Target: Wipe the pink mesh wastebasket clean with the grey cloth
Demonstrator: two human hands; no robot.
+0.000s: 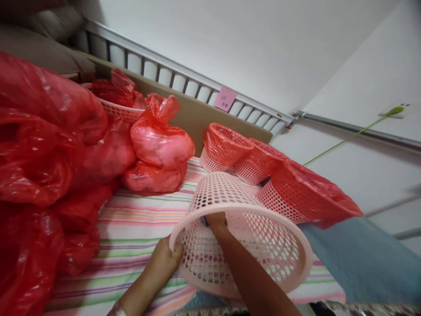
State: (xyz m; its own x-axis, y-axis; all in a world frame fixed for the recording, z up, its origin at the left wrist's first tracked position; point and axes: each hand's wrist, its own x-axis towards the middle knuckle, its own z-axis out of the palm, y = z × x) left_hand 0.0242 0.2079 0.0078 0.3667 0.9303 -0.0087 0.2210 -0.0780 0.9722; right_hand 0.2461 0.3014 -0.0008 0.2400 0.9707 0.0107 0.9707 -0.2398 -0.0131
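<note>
A pale pink plastic basket (226, 188) with a perforated wall lies tipped on its side on a striped cloth, its wide mouth facing me. My left hand (164, 259) grips the left side of its rim, thumb just inside the edge. Through the mouth reaches my right arm, with my right hand (216, 218) deep inside against the upper wall. Bits of a dark patterned cloth (204, 220) show around that hand, which appears closed on it. The fingertips of the right hand are hidden.
Red plastic bags (158, 149), stuffed full, pile up on the left. Behind them stands another basket (121, 112) with red plastic in it. Several baskets lined with red bags (292, 193) stand at the right. A railing (177, 83) carries a pink note (225, 98).
</note>
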